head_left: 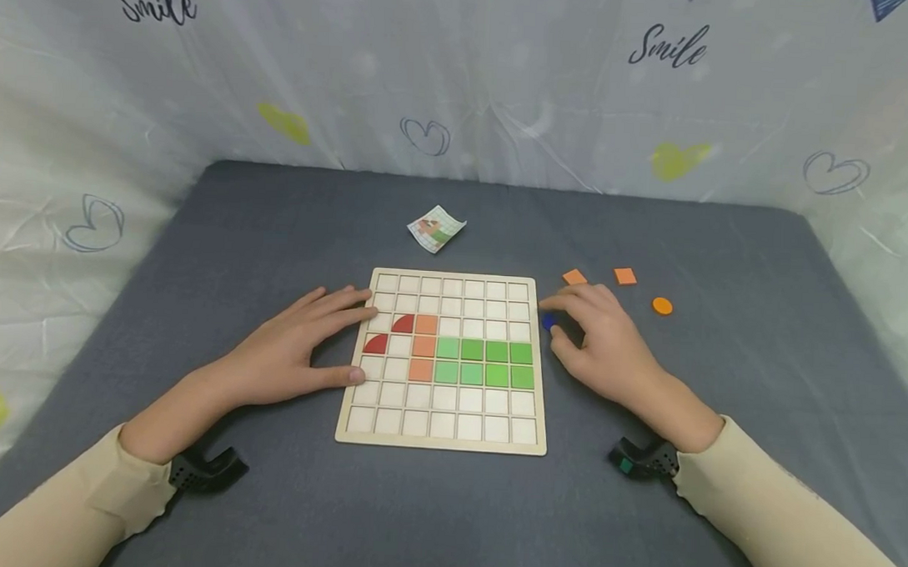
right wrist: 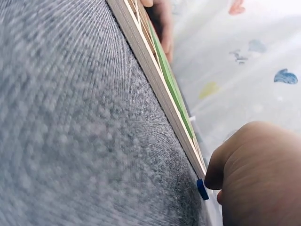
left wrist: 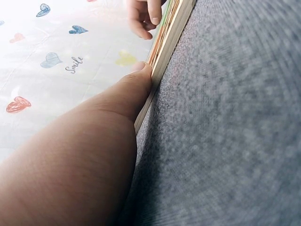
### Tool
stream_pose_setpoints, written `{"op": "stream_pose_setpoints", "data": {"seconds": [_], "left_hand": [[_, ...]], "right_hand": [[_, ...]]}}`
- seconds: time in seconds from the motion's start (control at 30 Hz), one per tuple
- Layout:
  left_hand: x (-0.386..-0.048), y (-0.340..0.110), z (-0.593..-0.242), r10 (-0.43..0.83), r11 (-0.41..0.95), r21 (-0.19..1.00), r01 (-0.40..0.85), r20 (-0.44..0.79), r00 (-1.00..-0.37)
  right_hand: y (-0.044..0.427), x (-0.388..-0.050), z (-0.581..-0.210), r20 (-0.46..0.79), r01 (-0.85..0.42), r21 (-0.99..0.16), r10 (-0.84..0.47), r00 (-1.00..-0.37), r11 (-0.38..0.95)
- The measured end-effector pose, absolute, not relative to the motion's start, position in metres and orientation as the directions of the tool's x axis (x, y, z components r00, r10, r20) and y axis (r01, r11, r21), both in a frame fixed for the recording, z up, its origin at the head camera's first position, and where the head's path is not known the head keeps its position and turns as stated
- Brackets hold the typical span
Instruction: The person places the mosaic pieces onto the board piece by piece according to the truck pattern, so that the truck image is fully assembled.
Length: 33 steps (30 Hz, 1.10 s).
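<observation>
A wooden grid board point(head_left: 441, 443) lies flat on the table, with cream squares in rows. On it sit two dark red quarter-round pieces point(head_left: 403, 324), a column of three orange squares point(head_left: 424, 346) and several green squares point(head_left: 484, 362). My left hand point(head_left: 294, 345) rests at the board's left edge, fingers spread and thumb point(left wrist: 138, 75) touching the rim. Beside the board's right edge, my right hand point(head_left: 598, 343) pinches a small blue piece point(right wrist: 202, 189) between thumb and forefinger. Fingers partly cover the blue piece, so its full shape is hidden.
Two loose orange pieces point(head_left: 625, 276) and an orange disc point(head_left: 662, 306) lie beyond and right of my right hand. Behind the board is a small printed card point(head_left: 437, 229). A pale printed curtain point(head_left: 461, 83) hangs behind the grey table point(head_left: 303, 512).
</observation>
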<state>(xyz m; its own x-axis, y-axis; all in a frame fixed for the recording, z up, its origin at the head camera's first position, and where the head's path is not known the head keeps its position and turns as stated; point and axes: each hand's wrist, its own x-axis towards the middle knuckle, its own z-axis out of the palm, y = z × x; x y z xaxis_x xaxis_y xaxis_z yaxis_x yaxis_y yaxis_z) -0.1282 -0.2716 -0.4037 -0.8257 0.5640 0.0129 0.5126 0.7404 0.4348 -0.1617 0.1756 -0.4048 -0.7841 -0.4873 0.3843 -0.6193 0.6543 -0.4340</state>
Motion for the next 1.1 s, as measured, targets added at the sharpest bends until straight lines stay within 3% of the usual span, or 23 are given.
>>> {"op": "stream_pose_setpoints", "data": {"seconds": [0.27, 0.57, 1.1], "left_hand": [[-0.1306, -0.2697, -0.4012, 0.575, 0.736, 0.429, 0.523, 0.011, -0.818], [-0.1296, -0.2692, -0.4021, 0.564, 0.737, 0.436, 0.516, 0.022, -0.825], [-0.1267, -0.2699, -0.4024, 0.556, 0.744, 0.435, 0.506, 0.017, -0.831]], "right_hand": [[0.1763, -0.1634, -0.4044, 0.327, -0.586, -0.429, -0.487, -0.81, 0.687], [0.1776, -0.1645, -0.4059, 0.369, -0.599, -0.373, -0.479, -0.796, 0.708], [0.1764, -0.1655, -0.4073, 0.394, -0.62, -0.378, -0.487, -0.78, 0.688]]}}
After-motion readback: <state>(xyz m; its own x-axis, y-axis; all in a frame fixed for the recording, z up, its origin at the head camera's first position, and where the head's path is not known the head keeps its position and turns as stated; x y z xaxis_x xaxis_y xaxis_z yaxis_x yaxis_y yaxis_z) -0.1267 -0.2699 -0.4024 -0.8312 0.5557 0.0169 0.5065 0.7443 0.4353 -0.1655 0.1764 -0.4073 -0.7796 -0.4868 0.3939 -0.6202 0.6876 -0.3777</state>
